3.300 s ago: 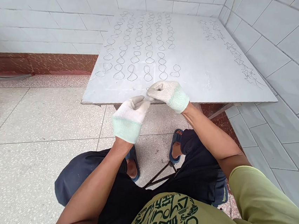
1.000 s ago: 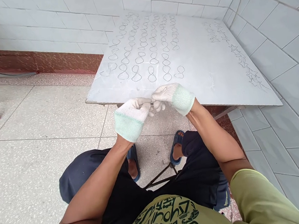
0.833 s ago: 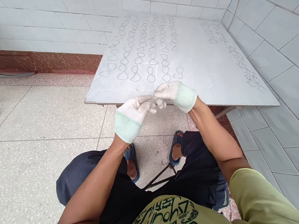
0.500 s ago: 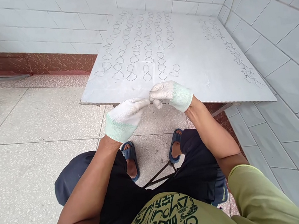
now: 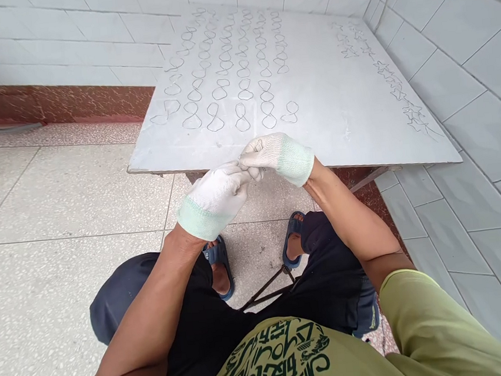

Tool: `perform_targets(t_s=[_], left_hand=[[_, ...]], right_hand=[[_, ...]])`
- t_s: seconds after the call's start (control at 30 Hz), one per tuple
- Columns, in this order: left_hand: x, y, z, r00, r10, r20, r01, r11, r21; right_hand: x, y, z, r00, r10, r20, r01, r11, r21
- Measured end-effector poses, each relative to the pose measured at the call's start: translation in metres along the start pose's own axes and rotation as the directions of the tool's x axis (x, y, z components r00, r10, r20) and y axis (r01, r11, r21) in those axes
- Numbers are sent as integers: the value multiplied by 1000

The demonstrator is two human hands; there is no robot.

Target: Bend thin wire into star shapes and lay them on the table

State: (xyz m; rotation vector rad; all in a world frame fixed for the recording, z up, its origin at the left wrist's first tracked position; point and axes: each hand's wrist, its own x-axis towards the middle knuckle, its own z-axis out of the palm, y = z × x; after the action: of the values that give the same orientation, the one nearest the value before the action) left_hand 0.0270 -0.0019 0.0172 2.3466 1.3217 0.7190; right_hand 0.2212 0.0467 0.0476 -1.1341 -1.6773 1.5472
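My left hand [image 5: 218, 194], in a white glove with a pale green cuff, is closed with its fingertips bunched against those of the other hand. My right hand [image 5: 271, 155], gloved alike, pinches at the same spot, just over the near edge of a white board [image 5: 325, 139]. A thin dark wire [image 5: 259, 144] shows as a small curve at the right fingers; the gloves hide most of it. Beyond the hands, rows of thin wire figure-eights [image 5: 242, 116] lie on the board, with a smaller one [image 5: 290, 112] nearest on the right.
Star-shaped wire pieces [image 5: 393, 85] run in a line along the board's right side. Tiled walls [image 5: 452, 32] border the board at the back and right. Below are my sandalled feet [image 5: 217, 262], a dark metal stand leg [image 5: 264, 290] and speckled floor [image 5: 65, 288].
My left hand has curled its fingers more and now overlaps the right fingertips. Both hands sit slightly further left in view. The wire shapes on the board keep their arrangement.
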Motion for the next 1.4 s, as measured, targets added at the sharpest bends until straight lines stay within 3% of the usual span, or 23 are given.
perform_targets(t_s=[0.13,0.2,0.3,0.37,0.43,0.5,0.57,0.7,0.83,0.9,0.97,1.03,1.1,1.13,1.23,1.4], left_hand=[[0,1,-8,999,-37,-5,36,994,-107],[-1,2,-14,998,-52,-20,49,992,-114],[-2,4,-22,994,-90,-58,84,993,-86],[-3,5,-25,989,-120,-91,114,991,-71],[-4,5,-26,981,-145,-126,139,989,-56],[-4,6,-26,975,-163,-153,159,987,-37],[-5,7,-26,970,-179,-163,177,984,-27],[-4,7,-23,982,-155,-112,150,988,-47],[-3,4,-19,988,-126,-84,123,992,-40],[-4,4,-16,980,-157,-121,151,987,-53],[-7,3,-13,941,-241,-238,220,969,-109],[-10,1,-10,853,-370,-368,298,924,-241],[-12,-3,-8,778,-487,-397,332,855,-399],[-12,-5,-8,771,-521,-367,331,820,-467],[-11,-14,-9,825,-522,-218,300,731,-613],[-4,-31,-8,916,-401,-23,241,595,-767]], right_hand=[[3,-1,-10,1000,5,-21,-7,997,-79],[2,-3,-20,991,-57,-119,45,993,-107],[-8,-8,-30,903,-194,-382,133,975,-181],[-17,-11,-29,844,-208,-494,125,973,-195],[-26,-14,-22,879,-119,-461,30,980,-194],[-30,-14,-8,945,-14,-326,-71,967,-247],[-29,-11,8,975,28,-220,-99,943,-319],[-15,2,33,964,2,-264,-74,962,-262],[-6,11,41,960,30,-277,-65,991,-120],[-6,12,42,956,26,-293,-51,996,-79],[-8,13,42,948,16,-319,-37,998,-59],[-9,14,42,940,5,-341,-30,997,-69],[-9,15,41,938,-2,-347,-31,996,-89],[-9,15,42,940,5,-342,-38,995,-92],[-9,13,43,944,47,-326,-75,995,-72],[-9,12,47,950,113,-290,-124,992,-20]])
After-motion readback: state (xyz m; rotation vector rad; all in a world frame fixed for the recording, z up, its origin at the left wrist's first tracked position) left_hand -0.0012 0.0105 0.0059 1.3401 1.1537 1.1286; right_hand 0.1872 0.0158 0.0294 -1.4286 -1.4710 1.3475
